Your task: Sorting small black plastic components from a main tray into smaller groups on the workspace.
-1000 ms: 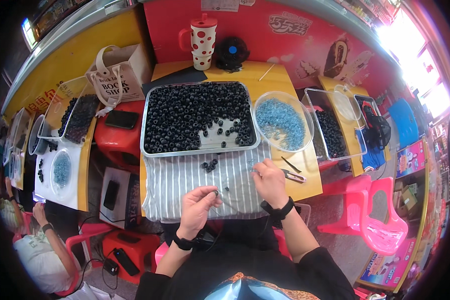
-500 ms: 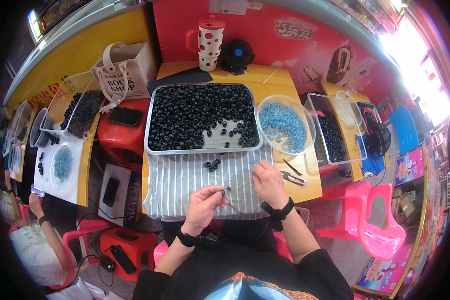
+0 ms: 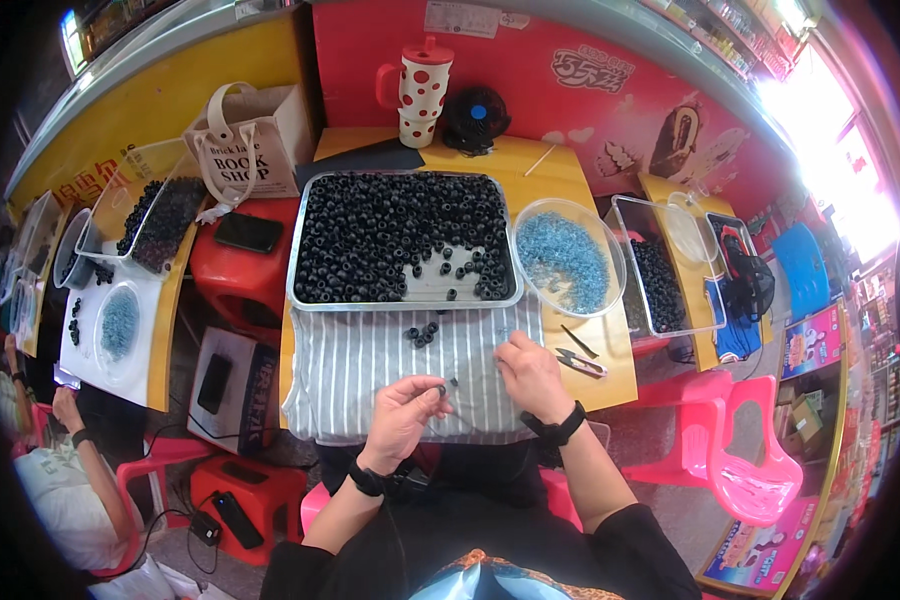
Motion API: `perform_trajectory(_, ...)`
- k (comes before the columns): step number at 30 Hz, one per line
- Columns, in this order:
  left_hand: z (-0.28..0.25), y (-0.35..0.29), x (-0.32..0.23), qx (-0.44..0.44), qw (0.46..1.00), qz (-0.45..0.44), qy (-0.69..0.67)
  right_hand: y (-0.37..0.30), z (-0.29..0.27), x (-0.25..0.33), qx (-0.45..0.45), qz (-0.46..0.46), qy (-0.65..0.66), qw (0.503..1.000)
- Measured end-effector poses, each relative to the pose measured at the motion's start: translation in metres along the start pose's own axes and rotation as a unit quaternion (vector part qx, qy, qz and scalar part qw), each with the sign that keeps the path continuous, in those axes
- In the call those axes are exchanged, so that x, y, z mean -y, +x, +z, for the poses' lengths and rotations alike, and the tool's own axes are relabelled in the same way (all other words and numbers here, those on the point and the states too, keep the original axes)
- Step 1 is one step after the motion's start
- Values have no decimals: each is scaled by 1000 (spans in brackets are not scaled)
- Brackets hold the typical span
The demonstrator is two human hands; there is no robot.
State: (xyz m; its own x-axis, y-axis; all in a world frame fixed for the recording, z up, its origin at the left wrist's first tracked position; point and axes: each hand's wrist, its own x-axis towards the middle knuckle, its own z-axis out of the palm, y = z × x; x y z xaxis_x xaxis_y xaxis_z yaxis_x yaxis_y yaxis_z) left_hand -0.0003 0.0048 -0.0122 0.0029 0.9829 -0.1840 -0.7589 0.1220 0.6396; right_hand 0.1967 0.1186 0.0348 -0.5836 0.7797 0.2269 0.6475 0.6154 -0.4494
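- Head view: a metal tray of black beads and a clear bowl flank the striped cloth.
- The left hand pinches a black bead above it; the right hand curls narrowly, its grip unclear.
- Both poses barely differ from earlier.

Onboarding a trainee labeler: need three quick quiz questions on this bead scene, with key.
1. Fill in: the round bowl of blue beads stands to the ___ of the metal tray.
2. Which hand pinches a dark bead? (A) left (B) right
3. True or false: the snips lie on the table, right of the striped cloth.

Key: 1. right. 2. A, the left hand. 3. True.
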Motion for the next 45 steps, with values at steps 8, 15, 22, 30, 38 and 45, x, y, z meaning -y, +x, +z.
perform_trajectory(8,1,-1,-1,9,1000,-12,-7,-6,-11,34,39,33,290,956)
perform_trajectory(15,-4,-2,1,31,999,-9,-37,-7,10,63,10,-1,397,918)
perform_trajectory(22,-9,-2,-1,79,997,-6,-7,-3,4,57,75,3,410,909)
perform_trajectory(30,-7,-3,-3,86,996,-7,5,-7,13,53,111,93,458,877)
perform_trajectory(38,-8,-2,-1,43,997,-3,-70,0,6,22,-21,131,340,931)
perform_trajectory(45,-7,0,0,32,997,0,-73,3,25,48,52,-24,69,996)
